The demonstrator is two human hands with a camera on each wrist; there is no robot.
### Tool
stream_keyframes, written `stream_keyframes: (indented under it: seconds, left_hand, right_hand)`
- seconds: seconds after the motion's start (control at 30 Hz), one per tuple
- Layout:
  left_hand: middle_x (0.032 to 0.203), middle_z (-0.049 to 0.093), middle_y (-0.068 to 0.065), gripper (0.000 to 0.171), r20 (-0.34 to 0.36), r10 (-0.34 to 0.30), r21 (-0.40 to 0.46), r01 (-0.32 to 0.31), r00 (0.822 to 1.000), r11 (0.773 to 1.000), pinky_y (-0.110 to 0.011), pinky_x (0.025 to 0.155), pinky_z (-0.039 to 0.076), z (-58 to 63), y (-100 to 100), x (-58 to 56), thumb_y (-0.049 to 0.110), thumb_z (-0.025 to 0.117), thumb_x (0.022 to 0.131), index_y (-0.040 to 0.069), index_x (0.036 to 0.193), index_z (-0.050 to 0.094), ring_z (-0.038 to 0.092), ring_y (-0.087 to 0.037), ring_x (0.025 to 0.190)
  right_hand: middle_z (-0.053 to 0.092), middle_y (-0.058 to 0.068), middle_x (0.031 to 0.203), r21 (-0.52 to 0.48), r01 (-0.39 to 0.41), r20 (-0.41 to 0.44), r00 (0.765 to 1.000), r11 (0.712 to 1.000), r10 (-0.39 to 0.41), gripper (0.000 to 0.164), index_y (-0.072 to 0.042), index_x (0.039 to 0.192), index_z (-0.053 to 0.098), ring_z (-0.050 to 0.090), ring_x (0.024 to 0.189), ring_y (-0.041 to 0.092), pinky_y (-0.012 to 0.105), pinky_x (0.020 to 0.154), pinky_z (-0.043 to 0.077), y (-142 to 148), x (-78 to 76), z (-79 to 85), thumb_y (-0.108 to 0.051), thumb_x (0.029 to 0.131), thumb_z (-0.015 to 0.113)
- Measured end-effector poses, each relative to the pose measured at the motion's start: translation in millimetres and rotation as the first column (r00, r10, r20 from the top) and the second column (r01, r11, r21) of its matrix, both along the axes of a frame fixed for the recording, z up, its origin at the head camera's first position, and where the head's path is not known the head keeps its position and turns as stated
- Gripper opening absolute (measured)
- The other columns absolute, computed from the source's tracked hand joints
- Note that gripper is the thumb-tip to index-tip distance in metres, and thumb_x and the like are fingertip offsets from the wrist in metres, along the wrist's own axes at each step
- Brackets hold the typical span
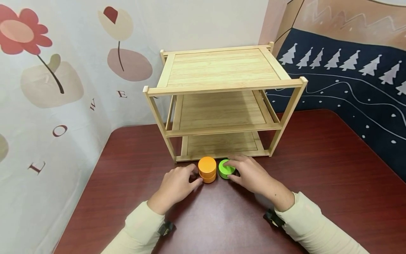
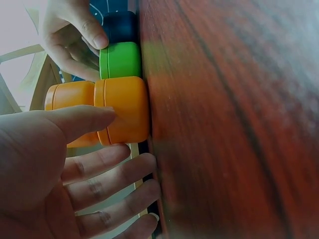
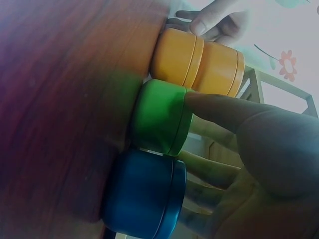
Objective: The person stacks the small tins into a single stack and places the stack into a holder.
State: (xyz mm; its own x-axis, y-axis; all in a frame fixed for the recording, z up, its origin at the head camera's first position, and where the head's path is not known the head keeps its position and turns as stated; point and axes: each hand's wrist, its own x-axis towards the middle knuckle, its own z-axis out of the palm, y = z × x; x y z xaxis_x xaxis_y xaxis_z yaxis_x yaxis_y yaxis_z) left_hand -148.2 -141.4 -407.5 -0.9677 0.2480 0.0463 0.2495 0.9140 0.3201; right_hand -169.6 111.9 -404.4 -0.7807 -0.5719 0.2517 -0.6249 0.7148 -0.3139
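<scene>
Two orange lidded jars stand stacked on the table. Just right of them is a green lidded jar. My left hand is at the stack's left side. In the left wrist view its thumb lies against the lower orange jar, with the other fingers loosely extended beside it. My right hand pinches the green jar, its thumb at the lid's edge and its index finger over the top. A blue lidded jar stands beside the green one; the right hand hides it in the head view.
A three-tier wooden shelf stands directly behind the jars on the dark red table. Printed cloths with flowers and white trees hang behind and at the sides. Both wrists wear dark straps.
</scene>
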Motion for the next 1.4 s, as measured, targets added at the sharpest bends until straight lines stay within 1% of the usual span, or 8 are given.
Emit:
stream_keyframes:
  seconds: [0.27, 0.47, 0.63, 0.93, 1.4]
  left_hand:
    - [0.085, 0.073, 0.006, 0.027, -0.009, -0.004, 0.004, 0.004, 1.000, 1.000, -0.047, 0.061, 0.051, 0.0, 0.1, 0.0, 0.041, 0.075, 0.087, 0.019, 0.103, 0.068, 0.072, -0.027, 0.079]
    - [0.085, 0.074, 0.005, 0.027, -0.009, -0.006, 0.009, 0.006, 1.000, 1.000, -0.046, 0.061, 0.051, -0.1, 0.0, 0.2, 0.040, 0.075, 0.087, 0.019, 0.102, 0.068, 0.072, -0.027, 0.079]
    - [0.085, 0.074, 0.006, 0.026, -0.009, -0.005, 0.011, 0.005, 1.000, 1.000, -0.046, 0.060, 0.051, 0.2, 0.1, -0.1, 0.040, 0.075, 0.087, 0.020, 0.101, 0.068, 0.072, -0.027, 0.079]
    - [0.086, 0.074, 0.005, 0.026, -0.011, -0.006, 0.010, 0.006, 1.000, 1.000, -0.047, 0.061, 0.051, -0.3, -0.1, -0.2, 0.040, 0.075, 0.087, 0.020, 0.102, 0.068, 0.072, -0.027, 0.080]
    - [0.087, 0.075, 0.007, 0.026, -0.005, -0.006, 0.018, 0.006, 1.000, 1.000, -0.045, 0.060, 0.051, -1.4, -0.5, -1.1, 0.041, 0.075, 0.087, 0.021, 0.102, 0.068, 0.072, -0.026, 0.080]
  right_hand:
    - [0.073, 0.008, 0.114, -0.010, -0.015, -0.027, 1.000, 1.000, 0.015, 0.033, -0.011, 0.112, 0.073, 0.068, 0.108, 0.027, 0.044, 0.093, 0.054, 0.5, -1.0, -1.0, -0.019, 0.082, 0.083]
    - [0.072, 0.008, 0.114, -0.006, -0.011, -0.025, 1.000, 1.000, 0.011, 0.034, -0.011, 0.112, 0.073, 0.068, 0.108, 0.026, 0.044, 0.093, 0.054, 0.5, -0.8, -1.3, -0.019, 0.080, 0.084]
    - [0.073, 0.007, 0.114, -0.014, -0.010, -0.011, 1.000, 1.000, 0.010, 0.034, -0.011, 0.112, 0.073, 0.068, 0.109, 0.026, 0.043, 0.094, 0.053, 0.3, -0.9, -0.6, -0.018, 0.081, 0.084]
    - [0.075, 0.005, 0.110, -0.028, -0.017, 0.043, 0.999, 0.999, 0.018, 0.033, -0.008, 0.114, 0.072, 0.071, 0.101, 0.021, 0.039, 0.087, 0.056, 0.5, 0.2, -0.5, -0.014, 0.083, 0.081]
    - [0.072, 0.008, 0.116, -0.022, -0.004, 0.075, 0.997, 1.000, 0.006, 0.033, -0.009, 0.115, 0.072, 0.069, 0.107, 0.023, 0.039, 0.091, 0.055, -1.5, 0.8, 1.3, -0.014, 0.084, 0.081]
